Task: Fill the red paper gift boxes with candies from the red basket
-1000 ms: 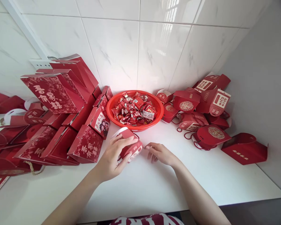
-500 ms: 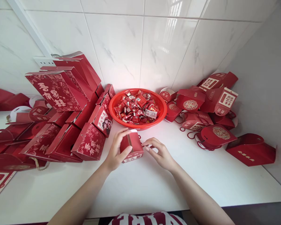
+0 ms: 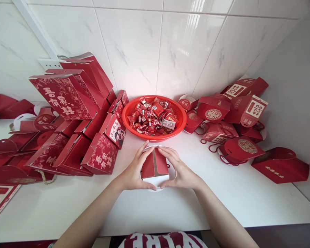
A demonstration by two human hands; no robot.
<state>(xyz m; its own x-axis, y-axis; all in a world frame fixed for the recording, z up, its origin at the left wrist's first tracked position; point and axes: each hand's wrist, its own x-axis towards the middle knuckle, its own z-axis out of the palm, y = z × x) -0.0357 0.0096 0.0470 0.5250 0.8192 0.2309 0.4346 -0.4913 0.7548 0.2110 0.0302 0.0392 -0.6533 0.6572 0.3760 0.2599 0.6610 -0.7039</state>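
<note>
A small red gift box (image 3: 158, 164) with white inner flaps sits on the white table in front of me. Its top shows a gap between the red panels, and a white flap faces me at the near end. My left hand (image 3: 134, 170) wraps round its left side, fingertips at the far edge and thumb at the near edge. On the opposite side my right hand (image 3: 182, 168) grips it in the same way. A bit of red cord shows beside the box, by my right palm. Just beyond stands a red plastic basket (image 3: 180, 129) of wrapped sweets (image 3: 152, 117).
Red printed boxes (image 3: 100, 155) stand in stacked rows on the left. More red boxes with cord handles (image 3: 213, 109) are piled at the right, a larger one (image 3: 280, 167) at the pile's near end. A tiled wall (image 3: 134, 51) closes the back, with a socket strip (image 3: 50, 64).
The box has been turned, so a white flap now faces me. My right hand has moved left from the cord onto the box, and both hands now clasp it.
</note>
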